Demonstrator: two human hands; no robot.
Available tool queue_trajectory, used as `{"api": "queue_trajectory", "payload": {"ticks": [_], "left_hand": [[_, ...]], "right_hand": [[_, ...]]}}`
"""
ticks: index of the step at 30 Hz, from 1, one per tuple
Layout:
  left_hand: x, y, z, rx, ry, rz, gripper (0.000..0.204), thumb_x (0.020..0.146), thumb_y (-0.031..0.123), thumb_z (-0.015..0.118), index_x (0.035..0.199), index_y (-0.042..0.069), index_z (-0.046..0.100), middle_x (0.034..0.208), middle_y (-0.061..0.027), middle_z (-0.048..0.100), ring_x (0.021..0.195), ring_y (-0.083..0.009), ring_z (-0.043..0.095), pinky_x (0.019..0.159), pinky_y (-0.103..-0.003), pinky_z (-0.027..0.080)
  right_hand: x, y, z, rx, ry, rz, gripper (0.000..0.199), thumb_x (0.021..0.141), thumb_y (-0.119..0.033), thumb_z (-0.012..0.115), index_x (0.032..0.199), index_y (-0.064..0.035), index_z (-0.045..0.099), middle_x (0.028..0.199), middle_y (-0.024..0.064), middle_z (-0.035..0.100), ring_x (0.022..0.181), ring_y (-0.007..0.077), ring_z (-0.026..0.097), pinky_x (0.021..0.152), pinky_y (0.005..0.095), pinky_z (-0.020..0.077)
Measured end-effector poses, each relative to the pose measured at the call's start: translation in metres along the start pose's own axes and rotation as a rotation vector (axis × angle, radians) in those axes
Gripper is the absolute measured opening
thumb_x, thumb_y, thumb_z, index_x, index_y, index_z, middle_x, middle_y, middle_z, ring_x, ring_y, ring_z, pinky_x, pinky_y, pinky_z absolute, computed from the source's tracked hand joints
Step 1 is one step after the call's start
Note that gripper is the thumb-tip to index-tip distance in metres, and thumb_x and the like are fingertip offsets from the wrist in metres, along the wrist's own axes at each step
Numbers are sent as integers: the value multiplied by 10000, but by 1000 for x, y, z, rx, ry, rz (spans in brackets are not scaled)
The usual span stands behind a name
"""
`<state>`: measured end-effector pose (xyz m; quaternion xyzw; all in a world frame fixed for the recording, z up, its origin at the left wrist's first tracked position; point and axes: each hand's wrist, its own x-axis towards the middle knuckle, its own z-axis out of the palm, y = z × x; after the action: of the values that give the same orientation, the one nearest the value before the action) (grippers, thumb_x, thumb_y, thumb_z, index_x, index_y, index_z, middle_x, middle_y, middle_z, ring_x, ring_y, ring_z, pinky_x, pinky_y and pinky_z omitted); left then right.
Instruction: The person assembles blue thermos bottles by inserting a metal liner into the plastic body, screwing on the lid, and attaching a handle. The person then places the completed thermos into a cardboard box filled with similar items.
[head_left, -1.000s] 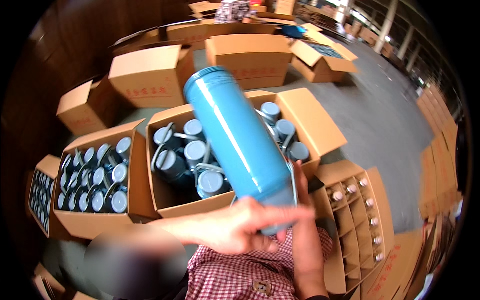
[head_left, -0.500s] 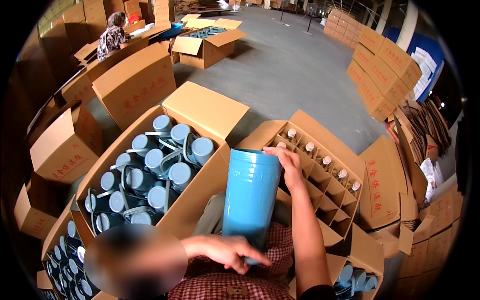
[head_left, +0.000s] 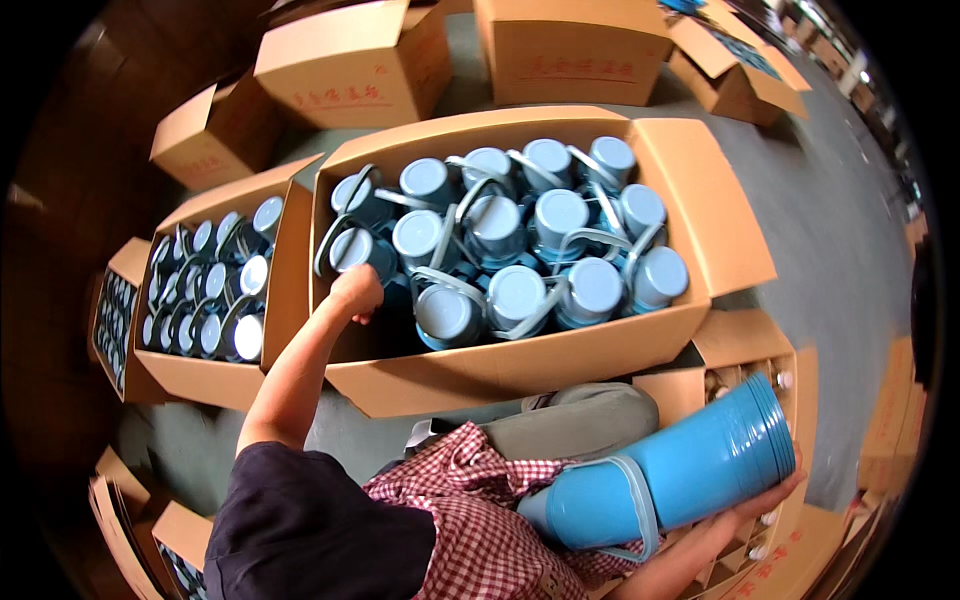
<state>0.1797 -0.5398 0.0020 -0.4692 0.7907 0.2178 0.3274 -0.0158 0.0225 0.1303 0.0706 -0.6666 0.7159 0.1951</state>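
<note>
Across my lap lies a long blue plastic thermos casing [head_left: 700, 455], tilted, with ridged rings at its upper right end and a pale blue loop handle [head_left: 640, 505] round its lower part. My right hand [head_left: 765, 500] is closed under the ringed end, supporting it. At the near left corner of a large open carton [head_left: 480, 375], my left hand [head_left: 358, 292] is closed, its fingertips hidden. It is beside a blue thermos jug [head_left: 362, 252] with a flat round top. Several similar jugs stand in rows in that carton, and a dark gap shows beside my hand.
A second carton [head_left: 200, 378] of similar jugs stands to the left, with a smaller one [head_left: 100, 345] beyond. A divided carton [head_left: 810, 400] with capped glass bottles is under the casing at right. More cartons [head_left: 570, 60] line the far side.
My view has swung left. The casing has gone from upright to lying tilted on my right, and its handle now shows. My left hand has left its lower end and reached the jug carton.
</note>
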Motion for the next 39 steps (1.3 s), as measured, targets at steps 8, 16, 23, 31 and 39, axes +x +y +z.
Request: {"api": "queue_trajectory", "payload": {"ticks": [8,16,23,31,39], "left_hand": [[107,0,79,-48,-398,-24,300,825,234,645,974,-26,662,999,-219,652,800,-306,683,628,-412,580],[231,-74,230,-97,-223,160,342,832,258,592,1104,57,641,1152,-187,615,989,-307,627,809,-431,509],[268,-93,283,-336,-65,151,299,834,261,563,1067,105,668,1131,-171,635,1057,-311,598,890,-447,466],[264,-91,261,-8,-86,274,320,751,275,630,1006,87,675,1036,-165,647,971,-309,618,824,-432,481],[258,-71,232,254,-30,410,354,667,289,696,945,69,682,940,-158,660,886,-307,637,759,-417,496]], "right_hand": [[25,-1,34,6,-286,-91,436,984,-399,205,748,-80,388,795,56,429,981,280,457,1008,502,308],[27,8,70,70,-30,47,401,981,-407,279,753,-89,365,798,37,383,964,235,398,980,441,320],[27,-12,101,55,353,147,355,964,-363,380,720,-113,317,774,4,303,918,193,358,1012,406,271],[32,12,103,353,-193,106,438,988,-408,288,731,-68,387,819,75,425,992,305,451,969,469,326],[32,29,120,105,-170,-32,448,988,-377,280,757,-34,452,779,131,487,903,325,538,881,444,387]]}}
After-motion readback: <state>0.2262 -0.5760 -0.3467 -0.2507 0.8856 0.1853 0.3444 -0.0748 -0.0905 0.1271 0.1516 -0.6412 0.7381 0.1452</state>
